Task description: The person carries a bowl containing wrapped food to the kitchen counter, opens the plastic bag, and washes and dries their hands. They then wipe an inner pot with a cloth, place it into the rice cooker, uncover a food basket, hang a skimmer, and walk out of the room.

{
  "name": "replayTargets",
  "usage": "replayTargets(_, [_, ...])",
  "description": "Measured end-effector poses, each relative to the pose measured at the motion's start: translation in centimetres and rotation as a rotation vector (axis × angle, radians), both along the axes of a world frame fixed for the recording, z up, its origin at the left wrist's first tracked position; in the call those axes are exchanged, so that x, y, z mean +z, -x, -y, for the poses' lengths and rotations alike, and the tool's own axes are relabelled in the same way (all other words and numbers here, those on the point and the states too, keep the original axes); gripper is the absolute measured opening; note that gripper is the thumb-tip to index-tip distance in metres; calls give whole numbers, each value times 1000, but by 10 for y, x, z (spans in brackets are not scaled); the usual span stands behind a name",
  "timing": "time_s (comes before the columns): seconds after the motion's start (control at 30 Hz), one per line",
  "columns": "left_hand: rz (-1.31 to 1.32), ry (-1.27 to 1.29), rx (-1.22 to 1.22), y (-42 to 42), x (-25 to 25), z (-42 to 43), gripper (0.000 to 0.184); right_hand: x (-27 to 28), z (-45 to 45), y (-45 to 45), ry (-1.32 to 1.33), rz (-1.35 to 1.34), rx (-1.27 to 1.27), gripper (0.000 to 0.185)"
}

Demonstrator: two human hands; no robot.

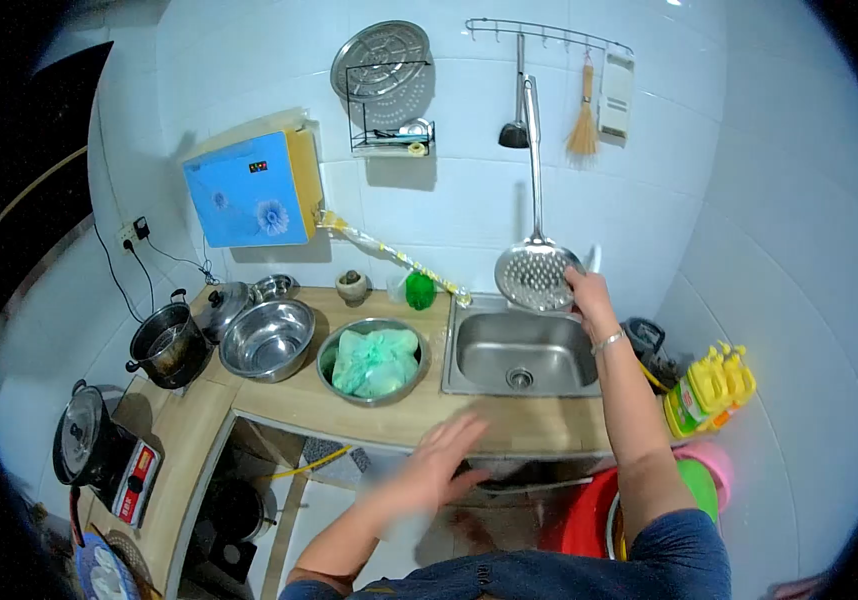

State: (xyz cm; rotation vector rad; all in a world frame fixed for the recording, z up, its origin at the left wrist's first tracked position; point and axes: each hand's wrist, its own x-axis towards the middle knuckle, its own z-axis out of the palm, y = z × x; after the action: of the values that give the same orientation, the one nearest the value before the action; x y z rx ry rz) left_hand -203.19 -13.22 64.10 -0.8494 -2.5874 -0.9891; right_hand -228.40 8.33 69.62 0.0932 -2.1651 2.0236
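Note:
My right hand (589, 295) grips the rim of a metal skimmer (537, 275), thumb on its perforated bowl. The skimmer stands upright above the sink (519, 350), its long handle pointing up toward the wall rail. Over the front edge of the counter, my left hand (441, 455) is held out with its fingers apart and nothing in it; it is slightly blurred. Beyond that hand, a steel bowl (374, 400) holds a green plastic bag (374, 362) whose contents I cannot make out.
Left of that bowl are an empty steel basin (267, 340) and a black pot (167, 345). A lidded pot (81, 435) sits by a portable stove (132, 490). Yellow bottles (709, 390) stand right of the sink. From the wall rail (549, 32) hang a spatula (515, 132) and a brush (584, 130).

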Motion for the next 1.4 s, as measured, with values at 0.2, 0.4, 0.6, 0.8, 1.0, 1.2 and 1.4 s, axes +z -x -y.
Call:
replayTargets(0.2, [-125, 46, 60, 124, 57, 6, 57, 81, 58, 118, 60, -33, 84, 22])
replayTargets(0.4, [-134, 93, 81, 205, 81, 7, 57, 136, 94, 224, 76, -54, 109, 21])
replayTargets(0.6, [-133, 90, 101, 249, 78, 14, 58, 151, 105, 269, 77, -21, 148, 20])
replayTargets(0.8, [-109, 81, 132, 267, 67, 21, 57, 147, 106, 290, 63, -46, 162, 21])
replayTargets(1.0, [-76, 108, 101, 272, 56, 22, 55, 145, 109, 305, 75, -76, 137, 22])
replayTargets(1.2, [2, 145, 91, 275, 42, 24, 55, 158, 110, 315, 53, -20, 168, 17])
replayTargets(1.4, [75, 139, 57, 269, 25, 27, 52, 127, 116, 337, 69, 11, 192, 21])
